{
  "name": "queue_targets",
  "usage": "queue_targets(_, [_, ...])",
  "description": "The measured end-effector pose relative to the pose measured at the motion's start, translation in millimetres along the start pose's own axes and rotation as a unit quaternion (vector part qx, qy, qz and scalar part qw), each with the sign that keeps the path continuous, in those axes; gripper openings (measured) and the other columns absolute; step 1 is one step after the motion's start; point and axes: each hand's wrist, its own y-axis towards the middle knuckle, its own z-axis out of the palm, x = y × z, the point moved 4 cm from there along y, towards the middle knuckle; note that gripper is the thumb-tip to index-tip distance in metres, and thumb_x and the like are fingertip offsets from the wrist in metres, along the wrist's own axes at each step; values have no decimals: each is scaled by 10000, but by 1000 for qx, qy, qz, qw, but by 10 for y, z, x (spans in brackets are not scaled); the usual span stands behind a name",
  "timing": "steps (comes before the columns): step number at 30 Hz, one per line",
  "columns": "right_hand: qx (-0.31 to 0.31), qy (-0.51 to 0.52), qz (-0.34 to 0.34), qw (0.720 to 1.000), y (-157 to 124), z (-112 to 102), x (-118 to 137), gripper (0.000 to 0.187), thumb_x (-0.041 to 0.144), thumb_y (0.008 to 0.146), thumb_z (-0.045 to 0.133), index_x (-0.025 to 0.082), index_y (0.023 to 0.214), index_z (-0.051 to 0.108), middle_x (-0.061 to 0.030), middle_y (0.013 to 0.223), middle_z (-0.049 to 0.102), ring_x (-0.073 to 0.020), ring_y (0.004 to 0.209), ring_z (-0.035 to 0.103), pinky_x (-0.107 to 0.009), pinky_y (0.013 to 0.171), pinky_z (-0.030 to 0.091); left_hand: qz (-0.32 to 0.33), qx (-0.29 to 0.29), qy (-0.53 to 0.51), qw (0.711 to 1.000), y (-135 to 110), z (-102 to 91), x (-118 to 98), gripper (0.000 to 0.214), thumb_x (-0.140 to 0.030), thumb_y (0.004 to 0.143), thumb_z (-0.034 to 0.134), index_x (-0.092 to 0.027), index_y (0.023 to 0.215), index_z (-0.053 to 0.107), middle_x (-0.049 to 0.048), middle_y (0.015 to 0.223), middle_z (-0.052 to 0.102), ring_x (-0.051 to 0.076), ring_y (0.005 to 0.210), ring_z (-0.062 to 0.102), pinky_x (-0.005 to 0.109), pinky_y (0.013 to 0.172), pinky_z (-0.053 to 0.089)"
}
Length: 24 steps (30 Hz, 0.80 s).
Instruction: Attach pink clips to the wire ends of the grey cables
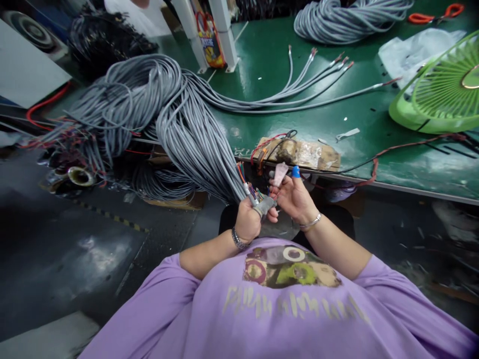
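At the table's front edge, my left hand [249, 222] is closed around the end of a grey cable [244, 192], its thumb in a grey finger cover. Thin coloured wires [258, 194] fan out of the stripped cable end between my two hands. My right hand [299, 202] pinches at these wires, wearing a pale pink cover on one finger and a blue one on another. Exactly which wires it grips is too small to make out. A thick bundle of grey cables [198, 134] drapes over the edge down to my left hand.
A taped cardboard piece [318, 155] with a red and a black wire lies at the edge of the green table [269, 65]. To the right stand a green fan [441, 89] and a plastic bag [415, 50]. Behind are a cable coil [348, 22] and orange-handled scissors [436, 16].
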Motion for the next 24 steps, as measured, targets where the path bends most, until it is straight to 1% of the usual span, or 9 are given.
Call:
queue_targets(4, [78,-113,68,988,-121,-56,35,656,787,721,569,152,835,688,-52,757,683,-134,615,620,-265,573,532,9,7,10,1000,-32,-63,31,353,-463,712,737,-133,683,615,13,558,649,106,423,582,218,440,498])
queue_targets(7, [120,-195,80,970,-228,-66,83,597,701,644,723,142,851,695,-51,757,681,-143,641,631,-277,614,535,12,23,31,999,-32,-79,73,373,-486,724,731,-131,701,619,18,567,657,115,435,595,227,446,511])
queue_targets(9, [110,-243,55,962,-276,-55,121,458,543,630,822,151,823,684,-18,710,663,-115,608,605,-238,584,501,13,36,51,998,-27,-78,90,370,-479,731,731,-130,699,612,20,574,661,119,444,605,237,464,529])
queue_targets(11, [93,-287,22,953,-311,-20,147,338,420,646,843,158,771,669,8,647,636,-94,556,562,-214,535,454,6,52,76,996,-18,-71,100,353,-452,719,750,-128,707,608,21,579,665,124,461,619,243,486,544])
queue_targets(13, [91,-332,-9,939,-341,34,156,280,386,674,819,161,727,661,9,617,627,-98,534,541,-222,514,435,-15,78,103,992,0,-56,111,347,-418,677,790,-126,722,609,22,565,664,132,469,628,239,486,544])
queue_targets(16, [101,-401,-63,908,-379,95,167,254,390,706,783,163,716,668,-5,653,635,-118,564,554,-249,535,455,-64,131,135,980,28,-33,134,370,-387,608,836,-121,727,608,29,542,660,150,471,642,235,478,537])
queue_targets(19, [95,-442,-119,884,-395,80,198,238,385,727,762,162,765,688,-13,713,647,-125,609,565,-258,571,472,-94,142,139,975,45,-41,130,393,-412,612,832,-122,735,596,42,549,666,159,469,647,240,477,533])
queue_targets(21, [82,-430,-136,889,-389,26,215,243,383,741,753,170,841,693,-14,749,660,-131,647,578,-262,605,486,-84,117,113,983,53,-58,101,417,-470,644,802,-128,756,590,44,561,673,159,462,644,244,474,528])
queue_targets(24, [76,-386,-117,912,-371,-58,183,285,379,720,781,181,896,676,-11,778,668,-133,684,593,-266,645,501,-61,74,58,994,62,-71,72,458,-542,658,768,-135,767,588,44,585,683,162,465,645,251,472,525])
